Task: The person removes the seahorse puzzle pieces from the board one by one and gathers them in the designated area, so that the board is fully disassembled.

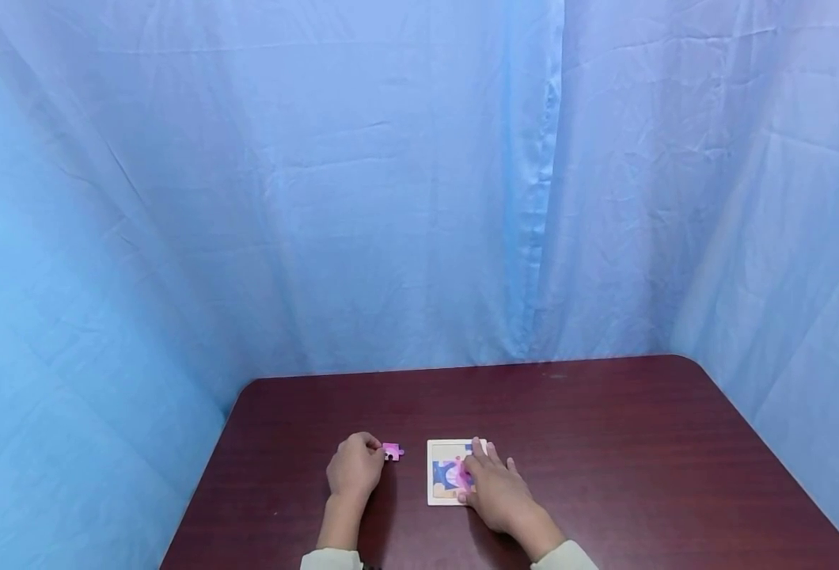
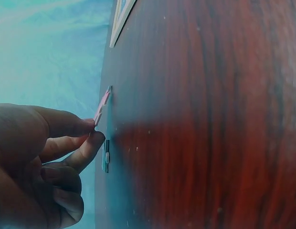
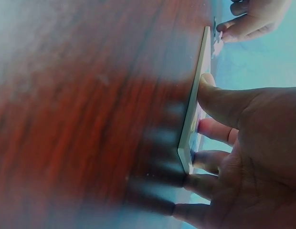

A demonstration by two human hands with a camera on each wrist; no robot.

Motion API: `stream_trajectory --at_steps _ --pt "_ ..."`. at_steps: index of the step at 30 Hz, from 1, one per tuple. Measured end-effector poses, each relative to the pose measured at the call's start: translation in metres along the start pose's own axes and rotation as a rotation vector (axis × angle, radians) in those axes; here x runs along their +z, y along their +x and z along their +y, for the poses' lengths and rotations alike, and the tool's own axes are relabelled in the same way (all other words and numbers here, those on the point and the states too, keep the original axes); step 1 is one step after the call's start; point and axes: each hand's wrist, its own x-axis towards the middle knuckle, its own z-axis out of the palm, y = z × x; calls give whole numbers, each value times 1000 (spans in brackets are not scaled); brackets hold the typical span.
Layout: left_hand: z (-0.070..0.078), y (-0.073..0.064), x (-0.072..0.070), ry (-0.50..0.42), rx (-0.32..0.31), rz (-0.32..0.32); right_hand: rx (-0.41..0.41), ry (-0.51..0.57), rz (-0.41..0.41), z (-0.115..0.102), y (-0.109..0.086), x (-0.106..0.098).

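My left hand (image 1: 357, 467) pinches a pink jigsaw piece (image 1: 392, 452) between thumb and fingertips, left of the puzzle tray. In the left wrist view this piece is tilted, its near edge at the fingertips. Behind the fingers another small jigsaw piece (image 2: 107, 156) lies on the table, partly hidden. The square puzzle tray (image 1: 430, 475) has a pale rim and a picture in blue, pink and beige, with part of its bed bare at the upper left. Across its right side rests my right hand (image 1: 498, 491), fingers spread, thumb at the near rim, covering part of the picture.
The dark red-brown wooden table (image 1: 605, 443) has rounded far corners. Light blue curtains (image 1: 391, 198) hang behind it and along both sides.
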Motion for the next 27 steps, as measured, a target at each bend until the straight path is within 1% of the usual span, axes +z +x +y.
stream_trajectory --at_steps 8,16,18,21,27 --pt "-1 0 -2 13 -2 7 -3 8 1 -1 -1 0" --pt "0 1 -2 -4 -6 -18 -3 10 -2 -1 -1 -2" --pt "1 0 -1 -20 5 -20 -3 13 -1 -1 -1 -2" --pt "5 -2 1 -55 38 -29 -3 19 2 -1 0 -3" --pt "19 -13 8 -114 97 -75 12 26 7 0 -2 -2"
